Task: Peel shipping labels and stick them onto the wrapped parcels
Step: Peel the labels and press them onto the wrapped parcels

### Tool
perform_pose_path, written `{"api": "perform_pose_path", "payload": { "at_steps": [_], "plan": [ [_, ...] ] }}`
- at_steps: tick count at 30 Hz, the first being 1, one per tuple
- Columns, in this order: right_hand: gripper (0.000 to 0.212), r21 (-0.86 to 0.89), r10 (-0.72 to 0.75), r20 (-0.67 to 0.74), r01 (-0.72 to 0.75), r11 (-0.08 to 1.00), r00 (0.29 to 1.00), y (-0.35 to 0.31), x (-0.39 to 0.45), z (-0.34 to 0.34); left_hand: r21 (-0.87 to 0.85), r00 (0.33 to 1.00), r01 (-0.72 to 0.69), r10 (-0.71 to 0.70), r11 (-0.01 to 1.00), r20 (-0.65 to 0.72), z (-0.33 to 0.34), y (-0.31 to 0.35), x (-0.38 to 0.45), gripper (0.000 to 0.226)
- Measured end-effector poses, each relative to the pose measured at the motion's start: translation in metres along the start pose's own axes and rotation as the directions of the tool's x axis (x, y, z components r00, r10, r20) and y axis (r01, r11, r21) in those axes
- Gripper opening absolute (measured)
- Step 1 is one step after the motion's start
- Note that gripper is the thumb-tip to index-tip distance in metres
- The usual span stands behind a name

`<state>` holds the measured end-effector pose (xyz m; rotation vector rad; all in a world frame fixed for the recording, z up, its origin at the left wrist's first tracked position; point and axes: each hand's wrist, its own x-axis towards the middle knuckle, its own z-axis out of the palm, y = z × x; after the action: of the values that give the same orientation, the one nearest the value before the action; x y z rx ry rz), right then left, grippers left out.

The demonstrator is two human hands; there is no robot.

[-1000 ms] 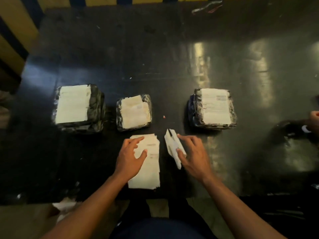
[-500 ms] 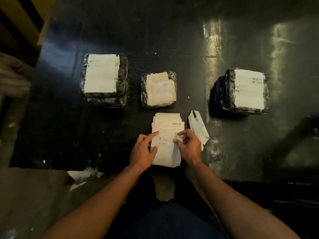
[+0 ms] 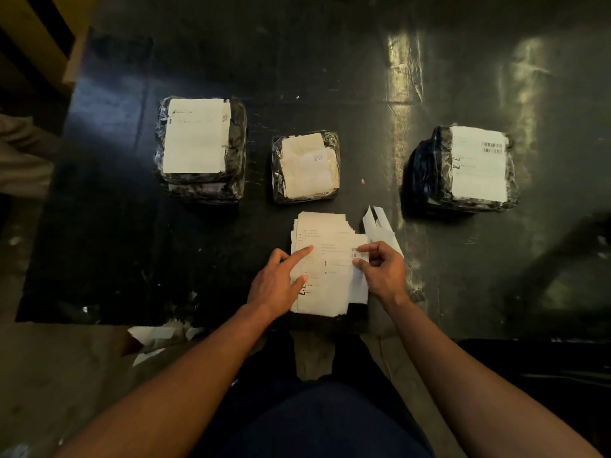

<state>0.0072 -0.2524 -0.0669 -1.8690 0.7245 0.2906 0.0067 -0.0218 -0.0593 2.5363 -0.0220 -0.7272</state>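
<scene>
A stack of white shipping labels [image 3: 325,249] lies at the near edge of the black table [image 3: 330,77]. My left hand [image 3: 276,285] presses on the stack's left side with forefinger and thumb stretched out. My right hand [image 3: 380,269] pinches the right edge of the top label by its barcode. Three parcels wrapped in black plastic stand in a row behind the stack, each with a white label on top: a left parcel [image 3: 200,148], a smaller middle parcel [image 3: 305,166] and a right parcel [image 3: 463,168].
Loose white backing strips [image 3: 378,226] lie just right of the stack. Paper scraps [image 3: 158,338] sit on the floor below the table's near left edge. A yellow and black wall [image 3: 36,34] stands at the far left.
My right hand left the backing strips and came onto the stack, where it now pinches the top label's right edge. The camera moved closer and looks down more steeply.
</scene>
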Motion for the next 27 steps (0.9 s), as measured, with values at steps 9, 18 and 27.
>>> {"api": "perform_pose_path", "payload": {
  "at_steps": [9, 18, 27],
  "plan": [
    [0.022, 0.101, -0.178, 0.006, 0.177, 0.979, 0.984, -0.050, -0.024, -0.044, -0.170, 0.985, -0.076, 0.047, 0.983, -0.168, -0.026, 0.015, -0.006, 0.064],
    [0.019, 0.302, -0.456, 0.088, 0.413, 0.859, 0.885, -0.128, -0.075, -0.060, -0.821, 0.970, -0.242, 0.150, 0.518, -0.191, -0.114, 0.105, -0.046, 0.049],
    [0.014, 0.473, -0.613, 0.016, 0.534, 0.701, 0.790, -0.186, -0.095, -0.090, -0.707, 0.891, -0.450, 0.217, 0.546, -0.399, -0.168, 0.130, -0.076, 0.036]
  ]
}}
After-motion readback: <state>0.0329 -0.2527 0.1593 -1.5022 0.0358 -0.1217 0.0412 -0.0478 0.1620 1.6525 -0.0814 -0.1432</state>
